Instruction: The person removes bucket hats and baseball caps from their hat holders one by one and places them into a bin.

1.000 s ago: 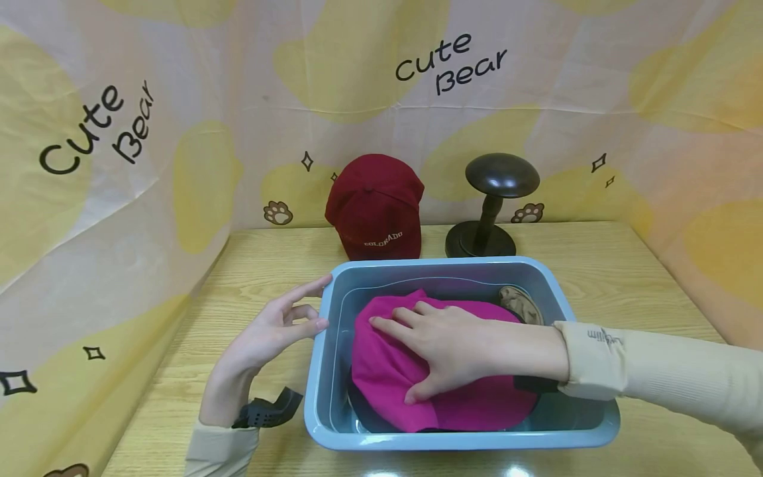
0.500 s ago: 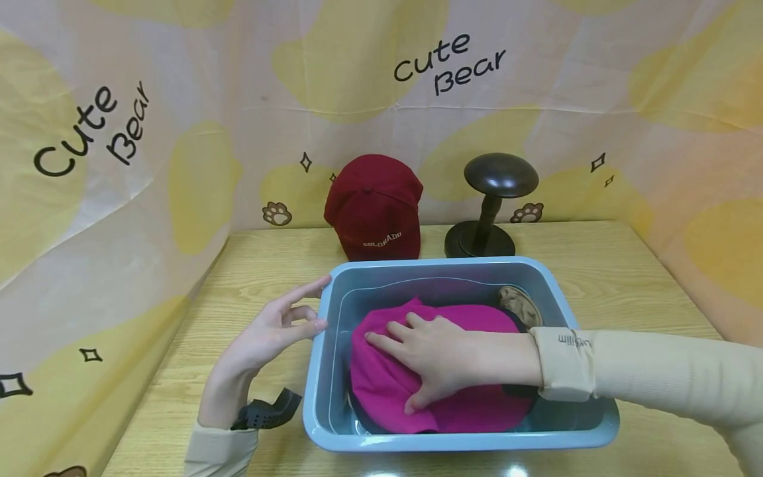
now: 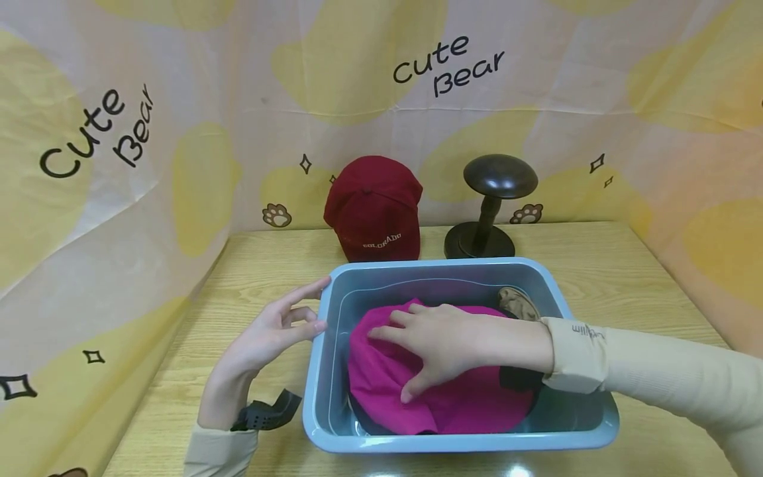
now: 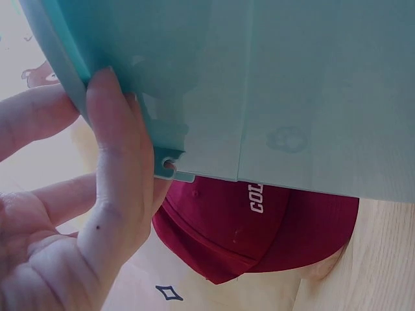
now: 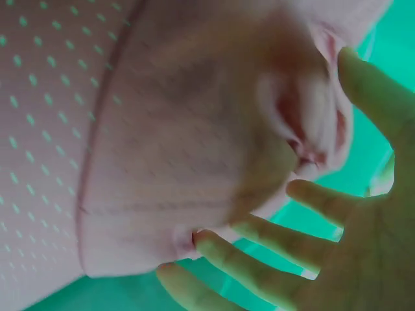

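A light blue plastic basin stands on the table. Inside lies a crumpled magenta cloth hat, with dark material showing along its lower edge. My right hand rests on top of the hat, fingers spread wide. In the right wrist view, the fingers lie along the fabric's edge, which looks pale there. My left hand holds the basin's left rim between thumb and fingers. The left wrist view shows its fingers at the rim and against the outer wall.
Behind the basin sits a dark red cap lettered COLORADO. Beside it stands a dark hat stand with a domed top. A tan cloth item lies in the basin's far right corner. A patterned curtain encloses the back and sides.
The magenta hat's far edge has sunk slightly lower in the basin under my right hand, which has shifted a little. My left hand stays at the rim.
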A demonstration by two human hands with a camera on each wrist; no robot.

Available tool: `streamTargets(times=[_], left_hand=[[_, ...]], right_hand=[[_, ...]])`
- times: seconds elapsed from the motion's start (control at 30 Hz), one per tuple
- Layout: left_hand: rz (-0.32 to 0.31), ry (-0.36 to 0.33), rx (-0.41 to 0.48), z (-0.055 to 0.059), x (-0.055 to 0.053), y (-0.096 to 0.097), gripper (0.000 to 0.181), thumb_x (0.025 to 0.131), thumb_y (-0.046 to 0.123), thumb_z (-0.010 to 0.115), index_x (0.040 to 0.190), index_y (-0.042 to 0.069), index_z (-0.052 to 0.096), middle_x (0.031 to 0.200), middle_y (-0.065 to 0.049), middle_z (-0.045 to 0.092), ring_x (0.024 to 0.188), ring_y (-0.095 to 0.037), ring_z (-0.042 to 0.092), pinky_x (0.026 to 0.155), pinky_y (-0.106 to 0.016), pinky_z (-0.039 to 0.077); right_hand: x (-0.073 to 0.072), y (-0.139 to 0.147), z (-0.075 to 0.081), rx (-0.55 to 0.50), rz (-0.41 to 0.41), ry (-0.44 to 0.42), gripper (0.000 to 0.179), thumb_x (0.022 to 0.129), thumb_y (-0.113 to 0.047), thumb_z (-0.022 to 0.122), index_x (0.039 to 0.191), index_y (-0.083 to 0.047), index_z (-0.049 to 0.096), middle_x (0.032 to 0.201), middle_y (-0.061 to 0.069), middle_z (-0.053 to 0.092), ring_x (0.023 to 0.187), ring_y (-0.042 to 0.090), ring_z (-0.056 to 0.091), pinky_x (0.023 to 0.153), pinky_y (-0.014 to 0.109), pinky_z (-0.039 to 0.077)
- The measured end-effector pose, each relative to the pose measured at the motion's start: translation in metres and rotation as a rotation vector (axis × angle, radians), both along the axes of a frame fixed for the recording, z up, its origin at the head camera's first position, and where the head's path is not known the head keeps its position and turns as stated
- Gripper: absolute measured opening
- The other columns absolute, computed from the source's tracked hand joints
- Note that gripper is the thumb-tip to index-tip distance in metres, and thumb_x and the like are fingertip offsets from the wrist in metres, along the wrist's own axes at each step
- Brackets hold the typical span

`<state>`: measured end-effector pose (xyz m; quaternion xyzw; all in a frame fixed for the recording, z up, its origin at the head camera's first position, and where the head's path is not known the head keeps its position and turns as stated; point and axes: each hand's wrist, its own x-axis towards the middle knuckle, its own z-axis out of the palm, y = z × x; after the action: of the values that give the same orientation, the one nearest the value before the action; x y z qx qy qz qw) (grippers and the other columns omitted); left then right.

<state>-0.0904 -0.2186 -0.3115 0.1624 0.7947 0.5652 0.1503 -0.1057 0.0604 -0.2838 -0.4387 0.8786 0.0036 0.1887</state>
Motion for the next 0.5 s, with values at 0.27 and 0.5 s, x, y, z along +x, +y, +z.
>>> streamTargets(times=[0.27,0.5], left_hand=[[0.0,0.005,-0.002,0.0,0.0,-0.001,0.063,0.092,0.012,0.062,0.149,0.017,0.036,0.139,-0.014,0.042,0.085,-0.013,0.065,0.087,-0.034,0.05],[-0.005,0.003,-0.004,0.001,0.0,-0.001,0.062,0.092,0.013,0.062,0.149,0.017,0.036,0.139,-0.014,0.042,0.085,-0.012,0.065,0.087,-0.033,0.049]], right_hand=[[-0.006,0.006,0.018,-0.114,-0.032,0.028,0.074,0.077,-0.053,0.073,0.141,-0.027,0.048,0.131,-0.002,0.056,0.115,0.018,0.054,0.087,0.037,0.052],[-0.009,0.012,0.029,-0.23,-0.071,0.046,0.066,0.081,-0.05,0.071,0.14,-0.027,0.049,0.132,-0.004,0.056,0.12,0.018,0.053,0.092,0.04,0.052]])
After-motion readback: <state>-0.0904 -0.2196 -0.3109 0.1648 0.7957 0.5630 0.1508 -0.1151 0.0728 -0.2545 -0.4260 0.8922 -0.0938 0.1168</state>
